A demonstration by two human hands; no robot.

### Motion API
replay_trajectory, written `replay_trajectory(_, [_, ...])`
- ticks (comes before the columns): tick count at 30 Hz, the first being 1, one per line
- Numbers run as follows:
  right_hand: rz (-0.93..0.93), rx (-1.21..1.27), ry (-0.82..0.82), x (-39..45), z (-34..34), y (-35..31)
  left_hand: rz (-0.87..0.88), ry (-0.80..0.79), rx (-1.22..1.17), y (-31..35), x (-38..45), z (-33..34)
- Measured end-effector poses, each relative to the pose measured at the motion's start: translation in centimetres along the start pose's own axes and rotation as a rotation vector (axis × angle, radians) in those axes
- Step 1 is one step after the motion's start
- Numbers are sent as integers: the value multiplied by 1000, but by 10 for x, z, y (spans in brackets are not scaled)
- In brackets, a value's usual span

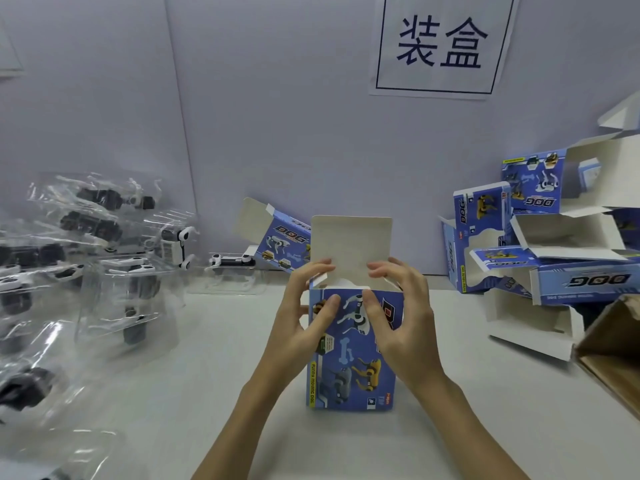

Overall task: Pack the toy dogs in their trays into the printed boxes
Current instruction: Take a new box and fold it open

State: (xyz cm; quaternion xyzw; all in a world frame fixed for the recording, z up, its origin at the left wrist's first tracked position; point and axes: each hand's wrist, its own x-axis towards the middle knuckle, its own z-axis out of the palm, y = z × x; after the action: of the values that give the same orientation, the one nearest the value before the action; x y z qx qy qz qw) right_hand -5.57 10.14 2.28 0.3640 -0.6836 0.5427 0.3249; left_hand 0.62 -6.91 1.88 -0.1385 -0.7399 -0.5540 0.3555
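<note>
Both hands hold an upright printed box, its top open.

The box (353, 348) stands on the table (207, 358), long axis vertical, lid flap pointing straight up. The left hand (304, 323) and right hand (398, 323) grip its upper front, thumbs pressing the face, fingers curled over the rim. Beyond the left hand lie toy dogs in clear trays (104, 258); beyond the right hand, a heap of open boxes (540, 244).
</note>
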Motion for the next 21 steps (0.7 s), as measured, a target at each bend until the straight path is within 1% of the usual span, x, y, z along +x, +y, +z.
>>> replay_trajectory(2, [19, 33, 4, 0, -2, 1, 9, 10, 25, 1, 0, 3])
replay_trajectory(4, [98, 104, -13, 1, -5, 2, -18, 35, 12, 1, 1, 3])
replay_trajectory(7, [167, 146, -69, -1, -4, 2, -102, -3, -97, 2, 2, 1])
replay_trajectory(9, [195, 151, -97, -1, -4, 0, -140, 8, -154, 3, 1, 0])
replay_trajectory(11, [313, 285, -143, 1, -8, -1, -167, 48, -195, 4, 2, -3])
replay_trajectory(13, [405, 360, -182, 6, -13, -3, -186, 42, -250, 4, 4, -6])
replay_trajectory(17, [421, 376, -247, 13, -20, -6, -218, -6, -364, 7, 6, -9])
replay_trajectory(21, [446, 506, -307, 15, -28, -5, -217, -46, -453, 6, 5, -9])
